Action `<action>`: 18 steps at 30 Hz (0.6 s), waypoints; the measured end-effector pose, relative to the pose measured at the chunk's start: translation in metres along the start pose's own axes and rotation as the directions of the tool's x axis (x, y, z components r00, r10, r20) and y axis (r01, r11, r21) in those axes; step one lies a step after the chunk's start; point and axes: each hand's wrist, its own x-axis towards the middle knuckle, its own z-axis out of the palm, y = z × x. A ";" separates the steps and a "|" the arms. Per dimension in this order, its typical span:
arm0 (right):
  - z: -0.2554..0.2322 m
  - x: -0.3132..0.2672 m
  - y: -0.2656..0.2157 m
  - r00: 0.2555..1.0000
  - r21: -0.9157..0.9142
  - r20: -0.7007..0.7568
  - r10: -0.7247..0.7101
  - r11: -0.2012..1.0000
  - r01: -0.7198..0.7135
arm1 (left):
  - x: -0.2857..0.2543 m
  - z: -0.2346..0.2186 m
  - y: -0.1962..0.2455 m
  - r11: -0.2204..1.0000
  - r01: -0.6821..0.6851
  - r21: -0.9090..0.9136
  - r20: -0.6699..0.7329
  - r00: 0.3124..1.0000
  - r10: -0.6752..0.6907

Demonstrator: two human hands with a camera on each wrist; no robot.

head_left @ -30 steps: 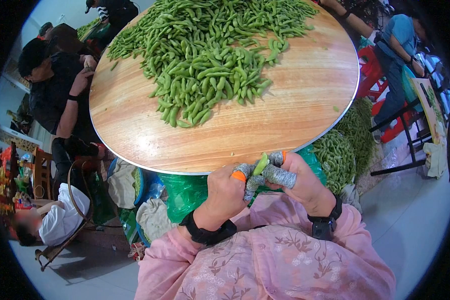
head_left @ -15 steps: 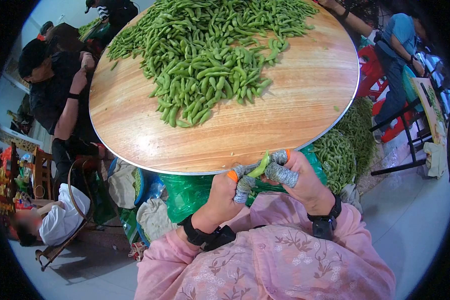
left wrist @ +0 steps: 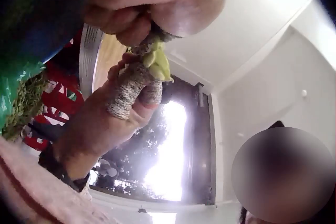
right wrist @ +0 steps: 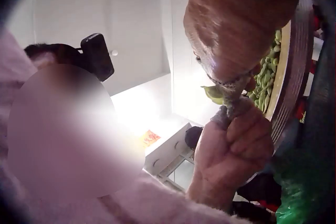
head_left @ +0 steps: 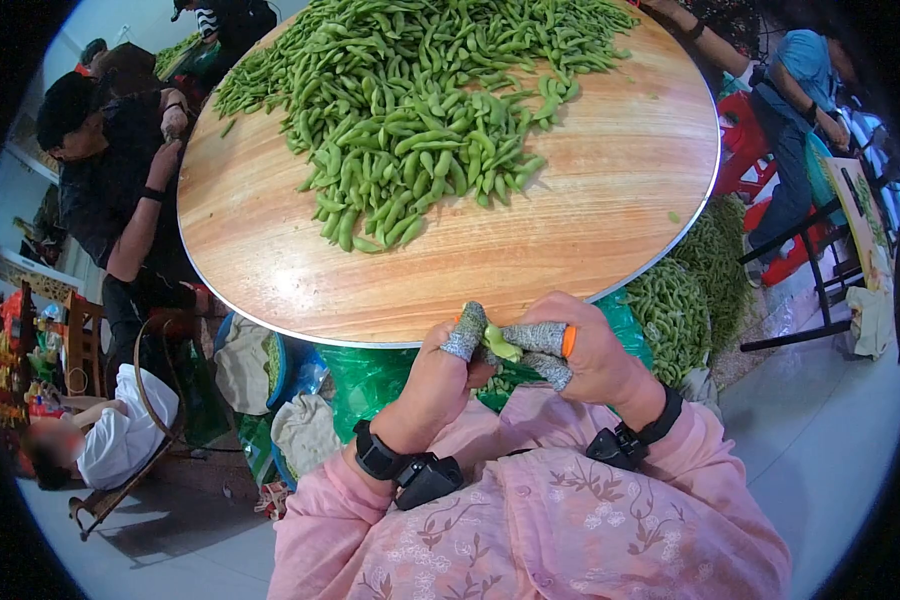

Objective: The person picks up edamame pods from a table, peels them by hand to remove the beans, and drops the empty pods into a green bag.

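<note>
Just off the near edge of the round wooden table (head_left: 370, 295), both hands meet at one green soybean pod (head_left: 500, 346). My left hand (head_left: 432, 375) pinches it from the left, with grey wraps around thumb and finger. From the right, my right hand (head_left: 605, 350) grips it with similarly wrapped fingertips, an orange band at one wrap. In the left wrist view the pod (left wrist: 158, 66) looks split, its pale inside turned outward. Part of it sticks out between the fingertips in the right wrist view. A large pile of soybean pods (head_left: 410, 130) covers the far part of the table.
Green plastic (head_left: 365, 390) hangs below the table edge. More pods lie in a heap (head_left: 670, 320) at the right. Cloth-covered tubs (head_left: 245, 365) stand at the left. A person in black (head_left: 110, 180) sits at the left side; another in blue (head_left: 800, 80) is at the far right.
The pod has gone from upright and whole-looking to tilted down and split between the fingers. Both hands have turned, the right fingers now pointing left, and the left fingertips have risen.
</note>
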 end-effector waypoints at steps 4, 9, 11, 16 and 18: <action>0.002 -0.001 -0.008 0.989 0.012 -0.024 0.149 0.989 -0.149 | -0.002 0.005 0.005 0.992 0.003 0.129 -0.070 0.998 0.006; 0.002 -0.002 -0.009 0.914 0.279 0.022 0.404 0.876 -0.394 | -0.006 0.018 0.007 0.828 -0.289 0.481 0.142 0.957 0.252; 0.000 -0.002 -0.006 0.902 0.351 0.048 0.430 0.838 -0.418 | -0.006 0.016 0.008 0.756 -0.323 0.570 0.171 0.946 0.275; -0.001 -0.006 0.003 0.903 0.519 0.118 0.413 0.750 -0.411 | -0.006 0.009 0.010 0.692 -0.365 0.623 0.225 0.931 0.288; -0.001 -0.006 0.005 0.910 0.546 0.149 0.388 0.734 -0.402 | -0.008 0.007 0.013 0.788 -0.238 0.568 0.198 0.969 0.150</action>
